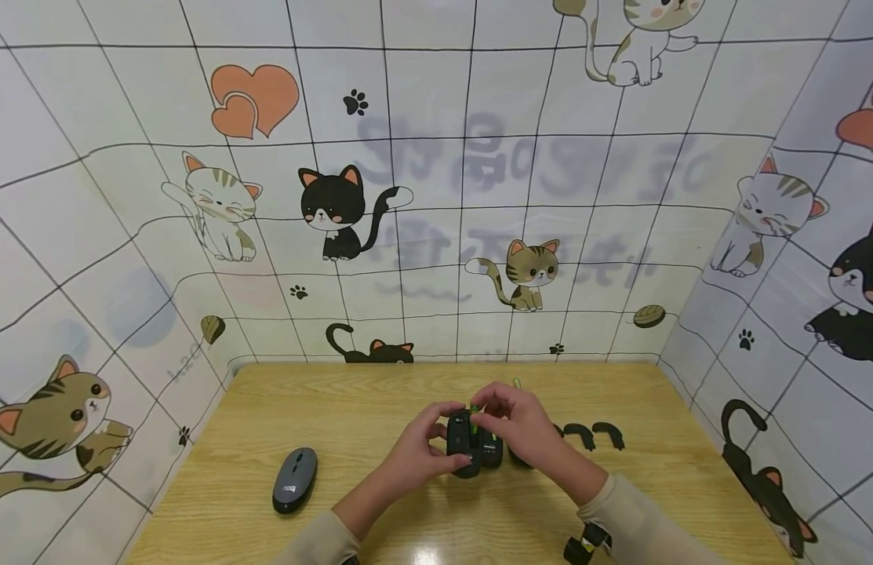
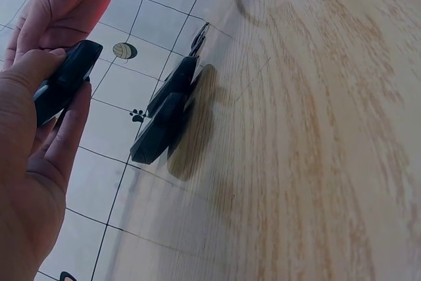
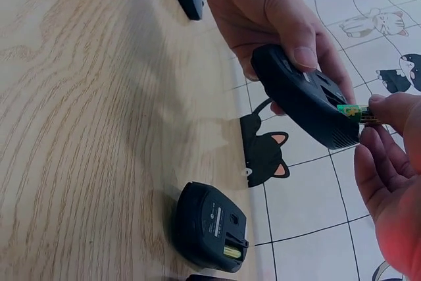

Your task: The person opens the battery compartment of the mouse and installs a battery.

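My left hand [image 1: 423, 449] grips a black computer mouse [image 3: 299, 97] above the table, its underside and open battery slot showing in the right wrist view. Between thumb and fingertips, my right hand [image 1: 522, 420] pinches a green battery [image 3: 355, 114], one end of it at that slot. Below them a second black mouse [image 3: 209, 223] lies underside up, with a yellow-green battery [image 3: 233, 253] in its slot. Part of another dark mouse [image 1: 518, 460] shows beneath my right hand, which hides the rest.
A grey mouse [image 1: 295, 480] sits right side up at the table's left. Curved black covers [image 1: 609, 435] lie to the right of my right hand. Behind that hand the tip of a green battery [image 1: 517, 383] shows. The wooden table [image 1: 323, 408] meets a cat-patterned backdrop.
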`<state>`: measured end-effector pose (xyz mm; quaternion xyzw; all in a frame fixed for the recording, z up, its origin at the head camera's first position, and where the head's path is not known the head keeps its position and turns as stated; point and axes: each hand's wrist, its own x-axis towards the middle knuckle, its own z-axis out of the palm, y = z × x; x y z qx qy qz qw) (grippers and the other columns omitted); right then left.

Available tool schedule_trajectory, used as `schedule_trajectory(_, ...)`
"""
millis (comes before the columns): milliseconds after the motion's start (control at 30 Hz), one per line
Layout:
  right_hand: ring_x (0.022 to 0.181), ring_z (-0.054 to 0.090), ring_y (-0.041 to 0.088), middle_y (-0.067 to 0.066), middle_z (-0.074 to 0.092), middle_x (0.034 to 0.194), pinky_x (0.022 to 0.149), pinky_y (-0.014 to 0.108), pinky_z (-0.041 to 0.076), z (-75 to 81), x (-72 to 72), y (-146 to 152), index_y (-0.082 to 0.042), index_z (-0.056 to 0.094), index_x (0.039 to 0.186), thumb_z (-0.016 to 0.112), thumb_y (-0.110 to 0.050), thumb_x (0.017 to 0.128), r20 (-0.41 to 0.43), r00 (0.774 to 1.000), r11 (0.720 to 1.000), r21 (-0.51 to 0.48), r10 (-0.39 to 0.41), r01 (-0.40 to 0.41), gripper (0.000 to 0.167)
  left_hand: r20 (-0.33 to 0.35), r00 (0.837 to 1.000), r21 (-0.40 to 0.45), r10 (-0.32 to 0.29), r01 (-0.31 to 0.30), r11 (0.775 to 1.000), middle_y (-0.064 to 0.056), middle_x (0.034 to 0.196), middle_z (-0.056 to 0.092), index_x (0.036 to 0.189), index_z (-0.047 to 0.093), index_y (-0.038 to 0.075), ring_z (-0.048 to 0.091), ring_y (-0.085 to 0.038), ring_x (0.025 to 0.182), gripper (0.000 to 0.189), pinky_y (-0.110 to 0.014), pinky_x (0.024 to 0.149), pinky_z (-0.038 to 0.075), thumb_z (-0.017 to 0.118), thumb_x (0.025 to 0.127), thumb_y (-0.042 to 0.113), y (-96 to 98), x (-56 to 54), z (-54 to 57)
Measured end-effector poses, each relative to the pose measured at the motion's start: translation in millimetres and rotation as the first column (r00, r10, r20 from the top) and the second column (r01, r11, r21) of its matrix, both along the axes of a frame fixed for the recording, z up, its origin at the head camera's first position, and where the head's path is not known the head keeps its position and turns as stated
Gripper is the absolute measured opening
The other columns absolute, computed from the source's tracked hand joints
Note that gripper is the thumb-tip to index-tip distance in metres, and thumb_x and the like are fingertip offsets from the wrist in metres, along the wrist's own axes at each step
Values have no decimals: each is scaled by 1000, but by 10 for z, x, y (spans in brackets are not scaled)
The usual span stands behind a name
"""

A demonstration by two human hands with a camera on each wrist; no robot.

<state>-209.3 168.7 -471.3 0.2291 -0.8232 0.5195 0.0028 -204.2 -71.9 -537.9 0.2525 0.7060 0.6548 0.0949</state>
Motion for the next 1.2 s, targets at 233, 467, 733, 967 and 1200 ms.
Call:
schedule_trajectory(233, 83, 66, 20, 1, 70, 94, 71, 31, 56, -30, 3, -5, -19, 78, 115, 82, -20, 103, -15, 1000, 1000, 10, 16, -16, 13, 22, 1000, 2, 9, -9, 1000, -12, 154, 49, 157, 55, 24, 75, -24, 110, 77, -41, 80, 69, 89, 92, 0, 7, 0, 28)
schedule_trajectory(467, 82, 65, 17, -2, 70, 99, 70, 33, 56, -89, -5, -7, -20, 77, 115, 83, -15, 102, -100, 995, 999, 19, 27, -25, 15, 13, 1000, -5, 19, -19, 1000, -12, 154, 49, 158, 55, 20, 75, -24, 111, 77, -40, 81, 69, 90, 92, 1, 4, -14, 7)
schedule_trajectory(733, 83, 61, 13, -5, 64, 103, 71, 30, 58, -172, -17, -8, -24, 78, 112, 85, -14, 100, -171, 984, 997, 63, 58, -48, 17, 38, 999, 1, 29, -29, 1000, -9, 156, 49, 158, 55, 27, 75, -25, 112, 76, -41, 79, 69, 90, 93, 6, -9, -22, 14)
schedule_trajectory(967, 98, 64, 16, -4, 62, 114, 82, 39, 63, -201, -18, -14, -24, 77, 112, 85, -13, 100, -189, 980, 998, 42, 59, -52, 18, 42, 999, 19, 18, -19, 1000, -11, 156, 47, 160, 53, 20, 76, -30, 111, 77, -42, 80, 69, 89, 94, 5, -10, -11, 36)
schedule_trajectory(1200, 118, 69, 27, 6, 65, 131, 92, 43, 66, -229, -8, -42, -18, 74, 114, 79, -8, 104, -124, 986, 993, -41, 108, -114, 15, 36, 999, 28, 15, -16, 999, -13, 157, 48, 157, 54, 22, 75, -27, 111, 74, -41, 81, 69, 89, 94, 4, -2, -20, 48)
